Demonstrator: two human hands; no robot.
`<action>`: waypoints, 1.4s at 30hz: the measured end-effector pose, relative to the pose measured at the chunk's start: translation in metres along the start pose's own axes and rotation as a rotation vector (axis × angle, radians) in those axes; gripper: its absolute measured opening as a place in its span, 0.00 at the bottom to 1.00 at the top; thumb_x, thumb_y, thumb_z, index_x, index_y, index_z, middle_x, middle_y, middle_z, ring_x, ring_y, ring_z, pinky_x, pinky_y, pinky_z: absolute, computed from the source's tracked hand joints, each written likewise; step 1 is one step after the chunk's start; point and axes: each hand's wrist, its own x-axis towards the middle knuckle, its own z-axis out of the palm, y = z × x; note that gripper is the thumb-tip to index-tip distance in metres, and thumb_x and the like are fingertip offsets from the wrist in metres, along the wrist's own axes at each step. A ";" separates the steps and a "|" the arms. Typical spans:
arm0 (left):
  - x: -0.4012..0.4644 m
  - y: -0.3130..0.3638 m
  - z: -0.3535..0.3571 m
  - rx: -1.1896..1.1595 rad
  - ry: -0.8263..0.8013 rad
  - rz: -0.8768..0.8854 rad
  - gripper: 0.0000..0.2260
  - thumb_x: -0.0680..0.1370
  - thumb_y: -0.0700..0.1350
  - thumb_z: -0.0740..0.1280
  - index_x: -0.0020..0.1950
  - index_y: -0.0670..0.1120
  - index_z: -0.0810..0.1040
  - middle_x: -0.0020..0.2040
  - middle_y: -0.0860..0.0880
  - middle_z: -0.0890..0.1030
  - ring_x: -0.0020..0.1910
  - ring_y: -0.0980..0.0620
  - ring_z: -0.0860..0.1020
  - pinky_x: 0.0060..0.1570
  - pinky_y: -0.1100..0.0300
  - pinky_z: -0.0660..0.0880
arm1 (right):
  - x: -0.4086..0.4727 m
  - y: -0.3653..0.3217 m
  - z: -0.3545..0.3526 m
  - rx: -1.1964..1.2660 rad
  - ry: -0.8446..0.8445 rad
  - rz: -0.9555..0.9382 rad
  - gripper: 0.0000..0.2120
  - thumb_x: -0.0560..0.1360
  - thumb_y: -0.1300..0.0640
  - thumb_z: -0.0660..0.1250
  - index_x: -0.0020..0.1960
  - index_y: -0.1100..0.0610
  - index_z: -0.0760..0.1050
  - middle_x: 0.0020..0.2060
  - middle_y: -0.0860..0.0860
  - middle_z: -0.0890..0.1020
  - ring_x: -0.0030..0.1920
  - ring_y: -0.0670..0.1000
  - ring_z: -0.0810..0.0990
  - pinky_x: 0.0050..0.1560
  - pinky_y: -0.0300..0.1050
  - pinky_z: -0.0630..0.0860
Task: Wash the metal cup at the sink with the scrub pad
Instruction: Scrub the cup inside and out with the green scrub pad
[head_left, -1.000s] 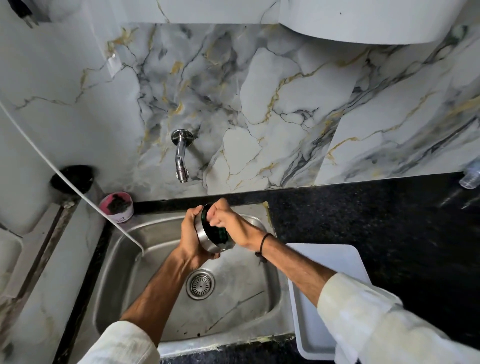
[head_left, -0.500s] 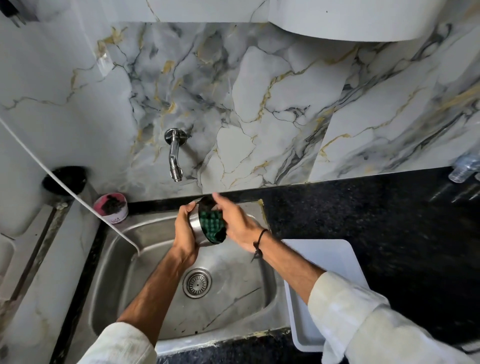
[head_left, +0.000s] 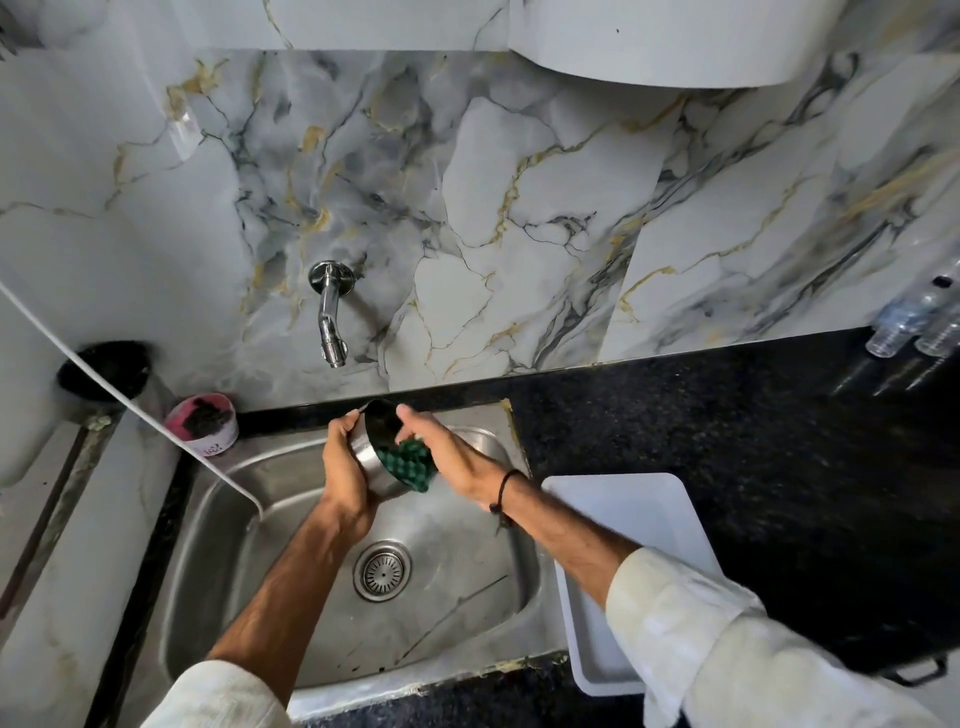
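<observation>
Over the steel sink (head_left: 218, 525) my left hand (head_left: 345, 467) grips the metal cup (head_left: 366, 454) by its side, tilted so its dark mouth faces right. My right hand (head_left: 452, 457) presses the green scrub pad (head_left: 408, 462) into the lower part of the cup's mouth, thumb on the upper rim. The pad's bumpy face sticks out past the rim. The cup's base is hidden by my left palm.
A chrome tap (head_left: 330, 312) juts from the marble wall above the sink, with no water running. A pink tub (head_left: 202, 423) stands at the sink's back left. A white tray (head_left: 628, 525) lies on the black counter (head_left: 727, 441) to the right. Clear bottles (head_left: 914, 322) sit far right.
The cup and both hands have stayed over the sink's back edge. My right hand has turned and slid the pad lower in the cup's mouth, so more of the dark inside shows.
</observation>
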 end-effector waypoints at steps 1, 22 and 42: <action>-0.001 -0.001 -0.001 0.002 -0.011 -0.016 0.21 0.76 0.62 0.58 0.55 0.51 0.82 0.46 0.45 0.87 0.43 0.44 0.86 0.35 0.51 0.82 | -0.001 0.005 -0.005 -0.203 -0.015 -0.015 0.34 0.74 0.24 0.52 0.55 0.54 0.71 0.51 0.53 0.82 0.50 0.50 0.79 0.51 0.48 0.73; -0.001 0.000 -0.011 0.084 0.025 -0.139 0.21 0.73 0.67 0.61 0.47 0.51 0.81 0.45 0.43 0.83 0.44 0.39 0.81 0.39 0.54 0.71 | 0.007 0.009 -0.035 0.666 0.141 0.070 0.10 0.78 0.69 0.72 0.58 0.66 0.82 0.57 0.63 0.84 0.54 0.58 0.84 0.56 0.49 0.81; -0.013 0.006 0.030 -0.207 -0.043 -0.113 0.26 0.71 0.61 0.73 0.62 0.46 0.85 0.57 0.40 0.86 0.54 0.39 0.86 0.63 0.42 0.79 | 0.010 0.024 -0.008 -0.055 0.479 -0.493 0.21 0.83 0.50 0.66 0.75 0.52 0.78 0.76 0.50 0.77 0.78 0.48 0.72 0.80 0.45 0.67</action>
